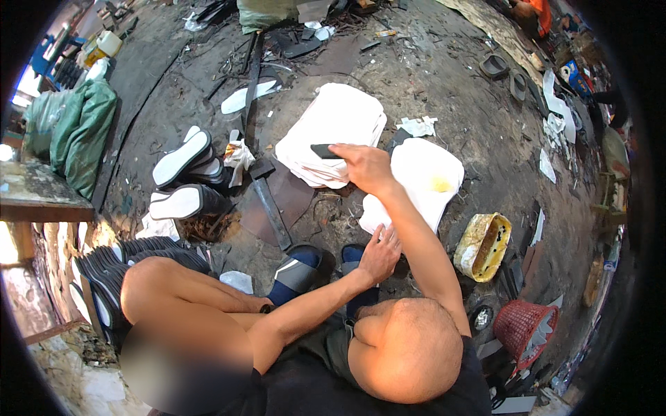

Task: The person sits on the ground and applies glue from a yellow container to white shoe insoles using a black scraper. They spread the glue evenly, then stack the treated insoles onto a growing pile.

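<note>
My right hand (366, 168) reaches forward with its fingers closed on a small black flat piece (323, 151), held over the near edge of a stack of white sheets (333, 125). Beside that stack, to the right, lies a second pile of white sheets (423, 177) with a yellowish stain on top. My left hand (380, 256) is at the near edge of this pile, fingers stretched out and touching or just over it. Nothing shows in the left hand. My right forearm passes over part of the stained pile.
A hammer (269, 208) lies left of my feet. White-soled shoes (182, 159) and a row of dark soles (152, 249) are on the left. A yellow-rimmed tub (483, 247) and a red basket (525, 331) stand on the right. Scraps litter the ground.
</note>
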The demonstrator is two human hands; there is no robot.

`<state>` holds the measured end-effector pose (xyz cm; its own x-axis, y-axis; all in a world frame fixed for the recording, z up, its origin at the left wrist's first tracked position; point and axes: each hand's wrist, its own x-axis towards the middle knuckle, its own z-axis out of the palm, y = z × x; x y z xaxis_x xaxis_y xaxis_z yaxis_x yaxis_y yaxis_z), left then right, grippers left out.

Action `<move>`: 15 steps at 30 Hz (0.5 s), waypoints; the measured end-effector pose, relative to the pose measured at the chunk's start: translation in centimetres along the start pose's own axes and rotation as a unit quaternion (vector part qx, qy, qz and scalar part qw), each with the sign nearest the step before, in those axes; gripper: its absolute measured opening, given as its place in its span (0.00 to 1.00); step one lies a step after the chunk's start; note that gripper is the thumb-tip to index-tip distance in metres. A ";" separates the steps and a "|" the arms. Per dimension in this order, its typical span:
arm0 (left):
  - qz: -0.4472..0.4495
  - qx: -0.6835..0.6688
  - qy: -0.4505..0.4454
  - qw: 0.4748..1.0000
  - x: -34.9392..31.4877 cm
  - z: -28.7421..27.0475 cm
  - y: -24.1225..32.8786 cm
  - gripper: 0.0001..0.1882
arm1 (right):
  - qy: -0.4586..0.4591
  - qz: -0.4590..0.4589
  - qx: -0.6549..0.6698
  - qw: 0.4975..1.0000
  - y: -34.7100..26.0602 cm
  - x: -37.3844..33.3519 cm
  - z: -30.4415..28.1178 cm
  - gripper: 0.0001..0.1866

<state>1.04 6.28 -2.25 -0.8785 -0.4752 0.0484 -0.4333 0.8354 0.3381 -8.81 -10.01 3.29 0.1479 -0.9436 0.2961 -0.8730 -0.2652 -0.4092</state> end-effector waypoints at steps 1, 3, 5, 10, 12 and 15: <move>0.001 0.000 -0.021 1.000 0.0 0.2 0.2 0.30 | 0.020 -0.089 -0.055 0.994 1.1 0.5 2.2 0.16; -0.010 -0.039 0.008 0.999 -1.3 1.3 -0.7 0.30 | -0.109 -0.142 -0.053 0.982 -1.3 -0.2 5.0 0.15; -0.026 -0.087 0.061 0.994 -1.4 1.7 -1.7 0.29 | -0.081 -0.212 0.054 0.972 -4.5 0.9 5.5 0.18; -0.003 -0.111 0.035 0.993 0.0 -0.6 -0.2 0.30 | 0.037 -0.065 0.019 0.997 2.0 10.5 4.4 0.18; -0.003 -0.146 0.001 0.989 -0.2 0.2 0.0 0.30 | -0.040 -0.101 -0.067 0.992 2.6 9.2 6.5 0.18; -0.040 -0.174 0.090 0.980 -0.9 2.0 -1.7 0.30 | -0.080 -0.245 0.045 0.965 -5.2 2.5 10.0 0.19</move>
<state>2.15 5.86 -4.72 -0.7813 -0.6023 0.1638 -0.3763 0.6639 0.6463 0.78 -13.02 -2.49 0.6096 -0.7169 0.3383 -0.6371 -0.6970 -0.3289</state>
